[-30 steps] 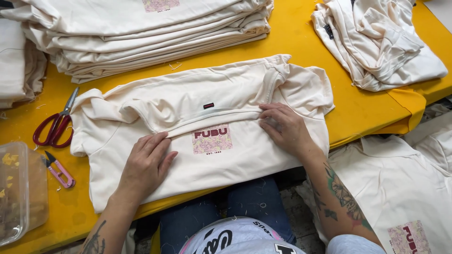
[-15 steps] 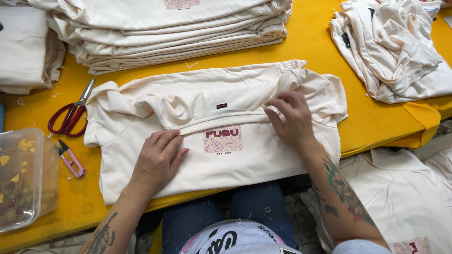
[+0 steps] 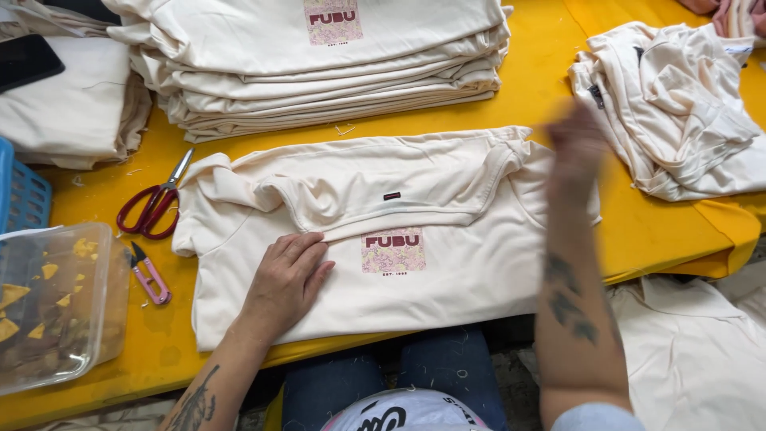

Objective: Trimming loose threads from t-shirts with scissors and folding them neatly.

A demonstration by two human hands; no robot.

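A cream t-shirt (image 3: 447,279) with a pink square print lies flat on the yellow table (image 3: 550,80) in front of me, its upper part folded down in a loose fold. My left hand (image 3: 286,275) rests flat on the shirt, left of the print, fingers together. Blurred with motion, my right hand (image 3: 576,142) is lifted above the shirt's right shoulder, and nothing can be made out in it. Its fingers are too smeared to read.
A tall stack of folded cream shirts (image 3: 319,72) lies at the back. A loose heap of shirts (image 3: 678,112) sits at right. Red scissors (image 3: 153,206), a pink thread snipper (image 3: 148,275) and a clear plastic box (image 3: 56,307) with yellow tags lie at left.
My right hand has left the shirt's fold near the neck and risen toward the right shoulder. My left hand has stayed pressed on the shirt. The view shifted a little.
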